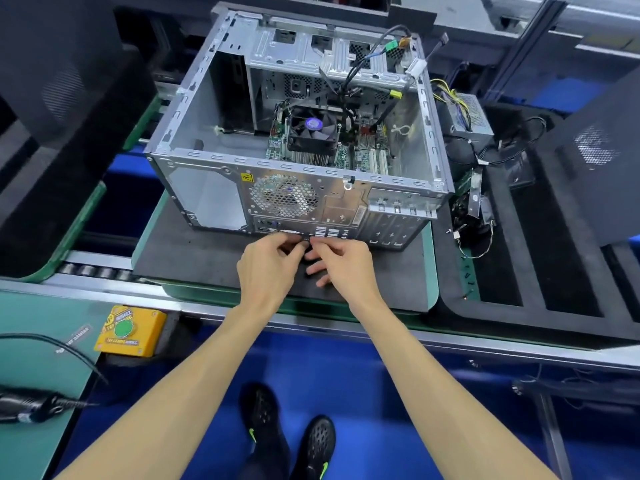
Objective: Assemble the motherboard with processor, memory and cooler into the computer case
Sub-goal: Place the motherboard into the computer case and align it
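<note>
While they meet at the computer case (298, 188) rear ports: left hand (266, 268) and right hand (341, 263), fingertips pinching a small dark part (306, 238).

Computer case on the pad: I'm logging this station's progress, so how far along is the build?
Done: the motherboard with its cooler already sits inside the computer case. In hand: the left hand and right hand pinch a small dark part at the rear ports. Left: loose cables hang unplugged, and the power supply lies outside.
</note>
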`<state>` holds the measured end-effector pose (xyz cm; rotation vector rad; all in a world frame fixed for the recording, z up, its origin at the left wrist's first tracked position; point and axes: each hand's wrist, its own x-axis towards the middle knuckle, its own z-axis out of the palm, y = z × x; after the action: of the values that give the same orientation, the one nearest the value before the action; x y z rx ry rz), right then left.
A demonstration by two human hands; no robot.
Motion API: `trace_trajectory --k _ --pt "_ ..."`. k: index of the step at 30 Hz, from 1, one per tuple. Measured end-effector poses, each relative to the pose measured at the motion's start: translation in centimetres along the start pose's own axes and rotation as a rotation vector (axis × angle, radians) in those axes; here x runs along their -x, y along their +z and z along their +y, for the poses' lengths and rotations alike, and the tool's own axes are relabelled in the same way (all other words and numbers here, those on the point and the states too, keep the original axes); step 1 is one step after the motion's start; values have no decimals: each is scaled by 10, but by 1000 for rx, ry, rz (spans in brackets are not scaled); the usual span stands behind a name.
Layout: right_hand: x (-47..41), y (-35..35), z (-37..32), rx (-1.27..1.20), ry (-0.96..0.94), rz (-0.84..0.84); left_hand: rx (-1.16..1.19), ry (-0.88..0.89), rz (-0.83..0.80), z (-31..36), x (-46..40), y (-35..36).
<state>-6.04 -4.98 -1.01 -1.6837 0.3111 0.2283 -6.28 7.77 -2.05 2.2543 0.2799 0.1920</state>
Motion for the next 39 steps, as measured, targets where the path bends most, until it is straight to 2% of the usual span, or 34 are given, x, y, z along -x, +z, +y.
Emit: trace_trajectory --k 6,10,16,26,31,36,39 --pt "-6 2 -5 20 40 -3 -27 103 30 -3 3 0" --pt "-7 5 -8 33 56 -17 7 43 70 -3 3 2" --pt "-11 5 -11 29 97 -4 3 -38 44 3 -8 1" --pt "-13 4 -12 93 135 -77 -65 -52 -18 8 -12 -3" --pt "-2 -3 -21 305 -23 -119 -144 60 -106 16 -16 -14" --pt "9 -15 -60 382 -225 -129 -111 377 -50 38 -20 -41" --pt "14 -20 -88 476 -280 -172 -95 477 -59 56 -25 -58"
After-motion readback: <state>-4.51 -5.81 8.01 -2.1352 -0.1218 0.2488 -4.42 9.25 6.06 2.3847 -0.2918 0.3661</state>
